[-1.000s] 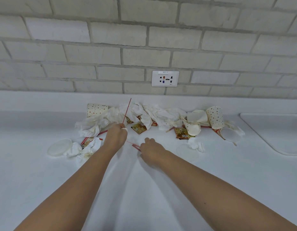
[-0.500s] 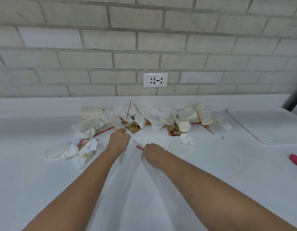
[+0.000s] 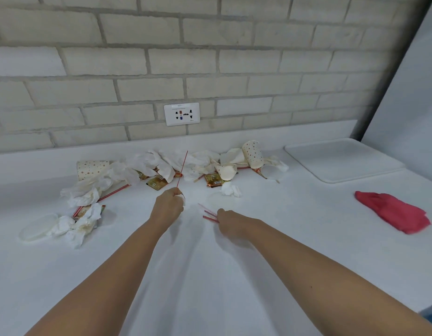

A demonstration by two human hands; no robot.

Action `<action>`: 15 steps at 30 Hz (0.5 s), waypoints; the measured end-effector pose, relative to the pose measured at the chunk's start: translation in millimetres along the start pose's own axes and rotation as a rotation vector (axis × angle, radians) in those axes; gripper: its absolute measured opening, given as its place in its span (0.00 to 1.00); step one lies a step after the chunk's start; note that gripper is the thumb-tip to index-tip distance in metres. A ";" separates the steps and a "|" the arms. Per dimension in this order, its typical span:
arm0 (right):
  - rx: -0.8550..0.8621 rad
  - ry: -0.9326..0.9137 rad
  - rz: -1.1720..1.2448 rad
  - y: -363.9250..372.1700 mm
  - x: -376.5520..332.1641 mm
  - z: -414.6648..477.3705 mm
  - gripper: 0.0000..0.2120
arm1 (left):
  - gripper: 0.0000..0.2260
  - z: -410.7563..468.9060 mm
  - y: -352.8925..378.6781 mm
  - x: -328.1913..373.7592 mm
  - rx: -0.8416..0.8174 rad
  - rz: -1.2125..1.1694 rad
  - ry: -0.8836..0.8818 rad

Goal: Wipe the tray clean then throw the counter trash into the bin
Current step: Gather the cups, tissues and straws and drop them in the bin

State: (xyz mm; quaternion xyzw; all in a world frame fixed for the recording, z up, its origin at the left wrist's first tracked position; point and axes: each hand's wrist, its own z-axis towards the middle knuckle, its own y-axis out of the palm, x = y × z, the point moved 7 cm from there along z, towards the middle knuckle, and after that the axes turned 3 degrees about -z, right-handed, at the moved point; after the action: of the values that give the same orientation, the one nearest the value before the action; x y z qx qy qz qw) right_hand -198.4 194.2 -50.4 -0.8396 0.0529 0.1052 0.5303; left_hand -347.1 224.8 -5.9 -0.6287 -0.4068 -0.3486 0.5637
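The white tray [image 3: 343, 163] lies on the counter [image 3: 210, 275] well right of the fingers [image 3: 222, 212], past a red cloth [image 3: 392, 214]. Crumpled trash [image 3: 149, 163] spreads just beyond them. Left hand [image 3: 167, 207] pinches an upright red straw [image 3: 182, 169]; right hand [image 3: 232, 221] grips striped straws [image 3: 210, 215].

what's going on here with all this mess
A person is picking trash off the counter. The left hand holds a thin red stick, the right hand pinches red straws. Tissues, paper cups and sauce packets lie heaped by the wall. The tray sits at the right, a red cloth near it.
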 end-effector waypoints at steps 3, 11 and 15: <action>0.006 0.000 0.135 -1.1 34.6 -28.8 0.05 | 0.10 -15.9 36.2 15.0 -0.038 0.000 0.030; 0.176 0.165 0.693 -20.5 156.9 -139.6 0.07 | 0.07 -83.9 170.5 69.0 -0.267 -0.065 0.087; 0.380 0.204 0.838 -32.2 214.7 -199.1 0.08 | 0.08 -130.0 233.3 92.7 -0.368 -0.086 0.152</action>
State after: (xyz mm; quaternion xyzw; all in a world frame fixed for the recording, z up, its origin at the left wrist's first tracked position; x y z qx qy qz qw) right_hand 40.8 33.5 10.6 -0.6399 0.4575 0.2157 0.5785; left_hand -93.9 98.9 -6.1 -0.6751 -0.3189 -0.4872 0.4529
